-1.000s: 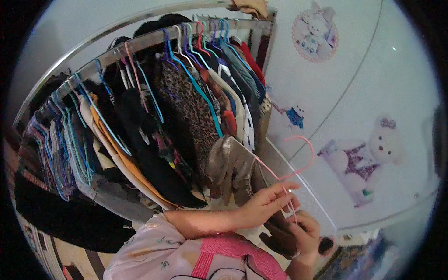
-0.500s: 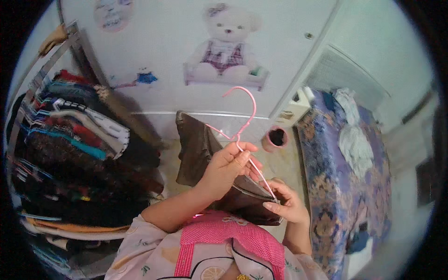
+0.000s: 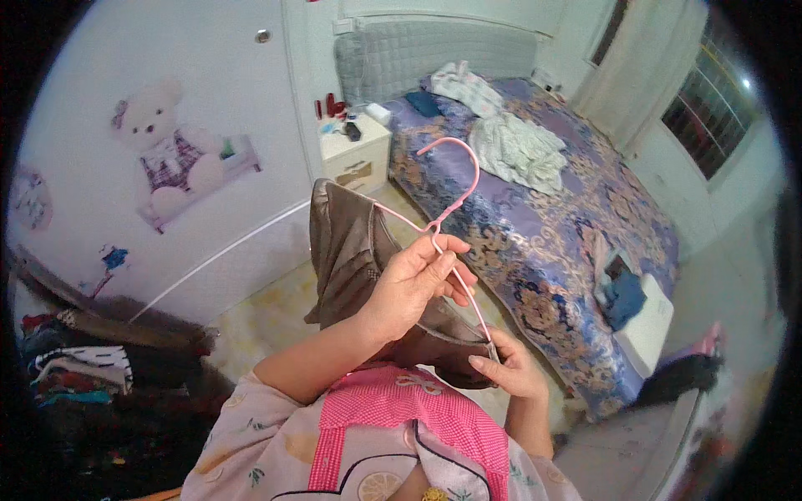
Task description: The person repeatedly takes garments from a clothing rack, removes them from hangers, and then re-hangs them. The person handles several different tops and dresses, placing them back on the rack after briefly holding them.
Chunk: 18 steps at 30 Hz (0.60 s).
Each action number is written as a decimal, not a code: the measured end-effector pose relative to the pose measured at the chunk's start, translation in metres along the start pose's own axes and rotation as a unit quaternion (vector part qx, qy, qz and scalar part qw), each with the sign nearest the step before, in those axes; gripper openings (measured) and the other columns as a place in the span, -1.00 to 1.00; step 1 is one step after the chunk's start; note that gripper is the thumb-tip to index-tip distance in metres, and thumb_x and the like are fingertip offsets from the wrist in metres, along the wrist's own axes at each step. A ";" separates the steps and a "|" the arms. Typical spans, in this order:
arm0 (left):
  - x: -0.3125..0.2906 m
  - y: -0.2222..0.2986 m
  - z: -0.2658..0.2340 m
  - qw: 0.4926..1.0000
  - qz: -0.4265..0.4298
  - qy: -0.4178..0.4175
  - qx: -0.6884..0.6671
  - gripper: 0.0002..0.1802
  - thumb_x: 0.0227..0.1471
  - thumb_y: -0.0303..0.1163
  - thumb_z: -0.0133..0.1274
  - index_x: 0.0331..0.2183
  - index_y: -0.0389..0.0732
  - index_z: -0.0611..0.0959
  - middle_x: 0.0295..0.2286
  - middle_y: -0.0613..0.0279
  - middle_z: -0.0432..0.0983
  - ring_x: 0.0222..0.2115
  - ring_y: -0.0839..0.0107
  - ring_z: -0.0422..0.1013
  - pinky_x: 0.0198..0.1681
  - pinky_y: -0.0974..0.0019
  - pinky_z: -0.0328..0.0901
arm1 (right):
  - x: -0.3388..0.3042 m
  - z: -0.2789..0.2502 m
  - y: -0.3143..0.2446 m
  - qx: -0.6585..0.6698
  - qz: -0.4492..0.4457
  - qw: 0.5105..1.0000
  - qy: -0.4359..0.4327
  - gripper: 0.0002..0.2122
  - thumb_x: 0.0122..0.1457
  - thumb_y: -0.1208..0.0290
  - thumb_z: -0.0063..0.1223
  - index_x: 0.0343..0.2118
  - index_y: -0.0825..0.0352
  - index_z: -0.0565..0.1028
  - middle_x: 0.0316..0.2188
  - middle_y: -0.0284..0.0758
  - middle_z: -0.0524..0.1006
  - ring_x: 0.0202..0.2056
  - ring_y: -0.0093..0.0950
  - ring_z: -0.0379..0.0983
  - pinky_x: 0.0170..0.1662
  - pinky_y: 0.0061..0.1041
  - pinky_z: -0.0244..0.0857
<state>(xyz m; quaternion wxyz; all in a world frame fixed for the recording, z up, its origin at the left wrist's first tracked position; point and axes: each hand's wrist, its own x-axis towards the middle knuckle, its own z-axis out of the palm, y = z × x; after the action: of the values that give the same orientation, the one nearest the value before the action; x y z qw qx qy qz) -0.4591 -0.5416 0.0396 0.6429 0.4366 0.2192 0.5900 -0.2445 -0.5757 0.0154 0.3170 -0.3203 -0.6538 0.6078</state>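
Note:
A pink wire hanger (image 3: 477, 171) is held upright in front of me, its hook pointing up. My left hand (image 3: 409, 288) grips it just below the hook, thumb against the wire. From its arms hangs a dark brown, leather-like garment (image 3: 341, 250), wide at the upper edge; its exact kind is unclear. The garment's far-left corner juts out past one hanger arm. At the other end, my right hand (image 3: 516, 367) pinches the garment's edge together with the hanger's tip.
On the right stands a bed (image 3: 535, 284) with a patterned purple cover and a crumpled pale cloth (image 3: 514, 150). A white nightstand (image 3: 363, 159) holds small items beside it. Clothes on a rack (image 3: 83, 367) fill the lower left, near a white panel with a bear picture (image 3: 171, 150).
My view has swung to the right, bringing the bed and window further in and pushing the clothes rack to the left edge. Both hands keep their hold on hanger and garment.

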 end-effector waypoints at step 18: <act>0.154 -0.145 0.120 0.854 0.252 -0.028 0.454 -0.74 -0.09 -0.45 0.13 -0.29 -0.28 0.48 -0.36 0.20 0.38 -0.45 0.42 0.32 -0.45 0.42 0.22 | -0.100 -0.146 0.068 0.066 -0.024 0.968 0.241 -0.80 0.19 0.45 -0.10 -0.17 0.44 0.41 -0.42 -0.44 0.34 -0.44 -0.65 0.25 -0.38 -0.66 0.17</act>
<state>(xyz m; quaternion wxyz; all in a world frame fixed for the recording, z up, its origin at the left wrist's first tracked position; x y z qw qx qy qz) -0.2494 -0.4201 0.0199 0.2084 0.7364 0.3268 0.5546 -0.0654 -0.5658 -0.0457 0.4999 -0.4203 -0.5240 0.5467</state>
